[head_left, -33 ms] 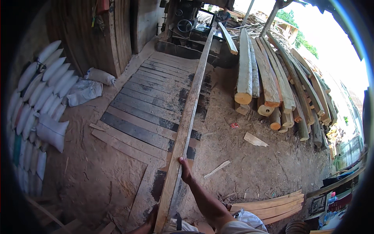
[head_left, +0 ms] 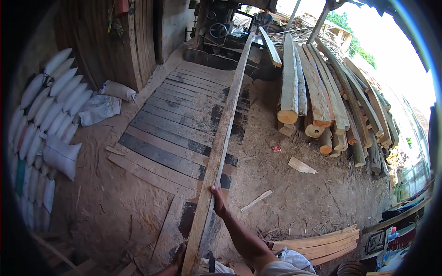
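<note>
Wood, head view: one long beam (head_left: 218, 149), weathered brown on its broad face, paler along its right edge. It runs from the lower edge of the view, between the person's arms, over a floor of dark planks (head_left: 172, 110), to a machine with a handwheel (head_left: 218, 31) at the far end.

Right hand (head_left: 219, 202): at the beam's right edge, thumb laid on the upper face, fingers curled out of sight past the edge, clamped on the beam. Left hand (head_left: 178, 258): low, close against the beam's left edge; whether its fingers are apart or together cannot be told (the beam and the lower edge hide them).

Far end, further entries: one co-worker (head_left: 264, 19), beside the machine; one pale board (head_left: 270, 47), slanting, right of the beam.

Right side: a large stack of squared timbers and logs (head_left: 288, 92), cut ends facing the person; on the ground before it, a red scrap (head_left: 276, 148) and a pale offcut (head_left: 302, 164). Lower right: a small pile of light planks (head_left: 317, 246), a white bag (head_left: 294, 258) just beside it.

Left side: white filled sacks (head_left: 63, 81), stacked high; two more lie near a brown wooden partition (head_left: 99, 41).
</note>
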Action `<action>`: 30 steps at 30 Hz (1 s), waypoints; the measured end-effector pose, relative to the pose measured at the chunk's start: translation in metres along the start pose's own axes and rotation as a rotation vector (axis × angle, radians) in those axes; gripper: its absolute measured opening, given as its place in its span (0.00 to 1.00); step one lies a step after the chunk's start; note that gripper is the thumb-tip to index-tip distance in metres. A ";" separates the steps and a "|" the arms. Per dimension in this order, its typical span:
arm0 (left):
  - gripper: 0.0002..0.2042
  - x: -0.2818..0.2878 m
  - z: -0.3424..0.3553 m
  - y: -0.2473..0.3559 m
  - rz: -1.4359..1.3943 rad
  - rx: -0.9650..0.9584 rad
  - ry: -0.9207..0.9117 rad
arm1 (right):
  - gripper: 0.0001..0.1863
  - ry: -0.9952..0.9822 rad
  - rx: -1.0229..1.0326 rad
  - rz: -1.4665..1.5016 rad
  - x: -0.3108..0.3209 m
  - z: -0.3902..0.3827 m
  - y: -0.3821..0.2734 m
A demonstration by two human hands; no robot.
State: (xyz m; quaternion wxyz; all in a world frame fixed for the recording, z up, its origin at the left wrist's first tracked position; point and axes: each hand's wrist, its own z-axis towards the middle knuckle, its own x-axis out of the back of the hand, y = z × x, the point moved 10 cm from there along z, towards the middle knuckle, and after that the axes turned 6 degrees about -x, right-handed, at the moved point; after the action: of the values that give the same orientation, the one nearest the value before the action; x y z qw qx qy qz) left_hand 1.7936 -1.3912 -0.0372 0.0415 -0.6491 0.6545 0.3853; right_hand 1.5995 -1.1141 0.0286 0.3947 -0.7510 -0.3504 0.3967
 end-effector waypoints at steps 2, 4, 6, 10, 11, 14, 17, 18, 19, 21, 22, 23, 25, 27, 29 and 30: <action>0.38 0.000 -0.002 0.013 0.085 0.001 -0.049 | 0.47 -0.070 -0.072 -0.021 -0.010 0.011 -0.007; 0.38 0.002 -0.010 0.020 0.182 0.006 -0.099 | 0.48 -0.075 -0.096 0.039 -0.020 0.013 -0.015; 0.38 0.003 -0.012 0.025 0.273 0.001 -0.142 | 0.48 -0.085 -0.122 0.046 -0.019 0.020 -0.023; 0.38 -0.014 -0.003 0.043 0.361 0.002 -0.206 | 0.38 0.037 -0.062 0.018 -0.007 0.041 -0.035; 0.38 -0.020 0.005 0.052 0.372 -0.009 -0.216 | 0.38 0.031 -0.065 0.013 -0.004 0.050 -0.039; 0.38 -0.037 0.025 0.080 0.411 -0.030 -0.236 | 0.37 0.004 -0.073 0.009 -0.005 0.075 -0.052; 0.38 -0.056 0.051 0.107 0.443 -0.050 -0.253 | 0.38 0.025 -0.054 0.042 0.003 0.104 -0.067; 0.38 -0.063 0.060 0.116 0.451 -0.054 -0.259 | 0.38 0.023 -0.052 0.041 0.008 0.116 -0.072; 0.38 -0.070 0.070 0.126 0.463 -0.057 -0.268 | 0.40 -0.008 -0.071 0.075 0.012 0.129 -0.075; 0.38 -0.080 0.087 0.137 0.478 -0.054 -0.277 | 0.42 -0.036 -0.091 0.110 0.016 0.153 -0.084; 0.38 -0.085 0.092 0.141 0.483 -0.050 -0.277 | 0.41 -0.034 -0.062 0.076 0.017 0.163 -0.094; 0.38 -0.089 0.101 0.149 0.492 -0.049 -0.283 | 0.40 -0.032 -0.033 0.041 0.019 0.173 -0.104; 0.38 -0.096 0.117 0.164 0.507 -0.059 -0.286 | 0.40 0.004 -0.035 0.022 0.022 0.196 -0.118; 0.39 -0.104 0.129 0.177 0.521 -0.074 -0.286 | 0.40 0.037 -0.043 0.001 0.028 0.216 -0.130; 0.39 -0.114 0.146 0.190 0.522 -0.095 -0.274 | 0.41 0.035 -0.067 0.045 0.034 0.239 -0.138; 0.40 -0.121 0.156 0.199 0.479 -0.092 -0.255 | 0.41 0.027 -0.076 0.041 0.032 0.249 -0.145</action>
State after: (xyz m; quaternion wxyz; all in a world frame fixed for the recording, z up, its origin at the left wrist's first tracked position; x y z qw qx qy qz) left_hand 1.5677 -1.2331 0.0105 0.0016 -0.4234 0.7607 0.4920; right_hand 1.3660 -0.9443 0.0519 0.3624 -0.7778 -0.3443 0.3810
